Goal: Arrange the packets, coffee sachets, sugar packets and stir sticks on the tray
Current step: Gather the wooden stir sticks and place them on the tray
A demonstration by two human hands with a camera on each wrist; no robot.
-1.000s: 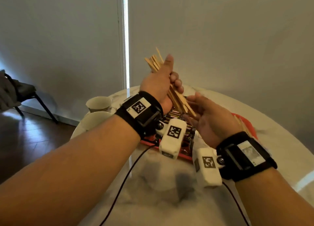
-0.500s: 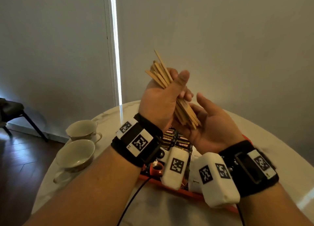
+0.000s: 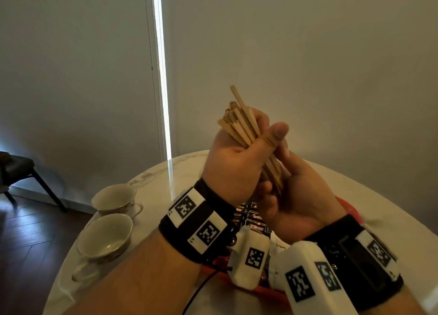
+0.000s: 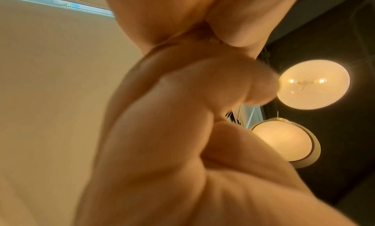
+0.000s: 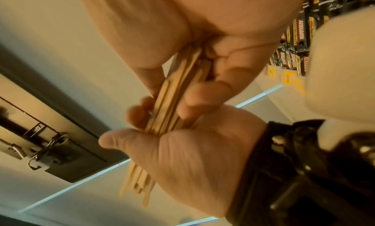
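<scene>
A bundle of wooden stir sticks (image 3: 239, 122) stands tilted in the air above the table. My left hand (image 3: 237, 163) grips its middle, thumb across the front. My right hand (image 3: 298, 196) cups the lower ends from below, and in the right wrist view its thumb and fingers (image 5: 202, 93) close on the stir sticks (image 5: 172, 93). Under both wrists lies the red tray (image 3: 347, 206). It holds dark coffee sachets (image 3: 252, 217) in rows and a white packet (image 3: 279, 242). The wrists hide most of the tray. Only blurred hands fill the left wrist view.
Two empty teacups (image 3: 113, 198) (image 3: 104, 236) stand on the round white marble table (image 3: 156, 184) to the left of the tray. A dark chair (image 3: 21, 170) stands on the wooden floor at far left. A grey wall is behind.
My left hand has turned, so its thumb now lies across the sticks. The right hand has gone from an open palm below the bundle to closing on its lower ends.
</scene>
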